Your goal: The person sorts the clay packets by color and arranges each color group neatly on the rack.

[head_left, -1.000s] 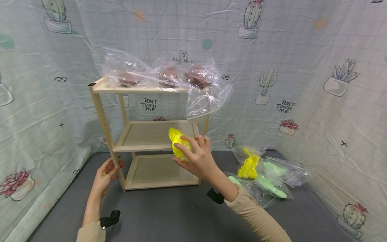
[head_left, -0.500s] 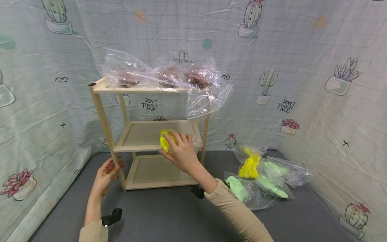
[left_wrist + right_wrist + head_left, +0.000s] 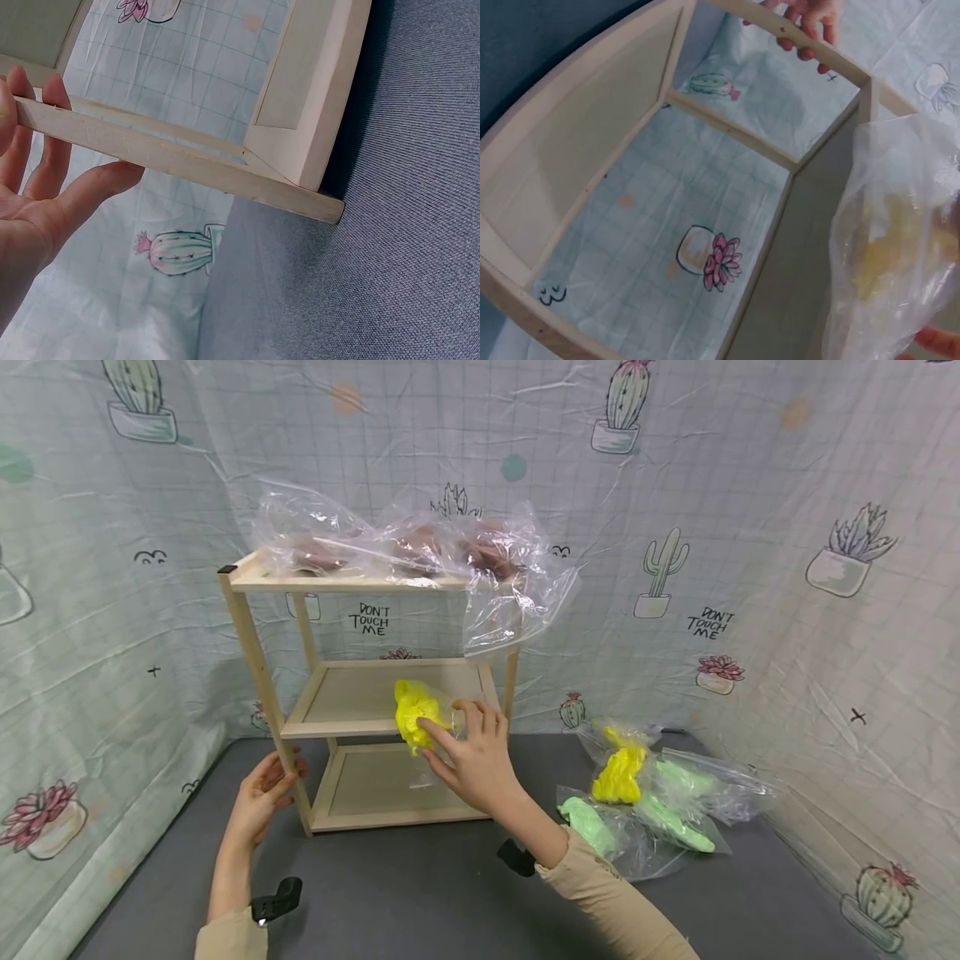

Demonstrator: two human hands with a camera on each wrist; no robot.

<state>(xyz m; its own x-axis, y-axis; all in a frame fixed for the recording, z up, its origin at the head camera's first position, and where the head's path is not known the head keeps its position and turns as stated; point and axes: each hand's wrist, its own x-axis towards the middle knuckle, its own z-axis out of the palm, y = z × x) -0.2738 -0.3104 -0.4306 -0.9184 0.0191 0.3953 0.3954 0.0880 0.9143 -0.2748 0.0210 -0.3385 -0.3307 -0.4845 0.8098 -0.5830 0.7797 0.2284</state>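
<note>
A clear plastic bag with a bright yellow lump (image 3: 414, 714) in it hangs before the front edge of the middle shelf board (image 3: 337, 727). My right hand (image 3: 482, 764) pinches the bag from its right side, index finger and thumb at the lump. In the right wrist view the bag (image 3: 885, 240) looks cloudy, and most of that hand is out of frame. My left hand (image 3: 257, 797) grips the left front post (image 3: 258, 668) of a pale wooden three-tier rack, low down. Its thumb and fingers (image 3: 56, 150) lie around the post in the left wrist view.
Several clear bags with brown contents (image 3: 416, 545) lie on the rack's top, one bag end (image 3: 513, 610) drooping over the front right. On the grey table (image 3: 397, 893) at the right lie bags with a yellow lump (image 3: 618, 775) and pale green pieces (image 3: 588, 827). Cactus-print cloth (image 3: 787, 460) surrounds the table.
My right hand has carried the yellow bag leftward to the middle board, then shifted slightly back right, more of the lump now showing. The left hand stays on the post.
</note>
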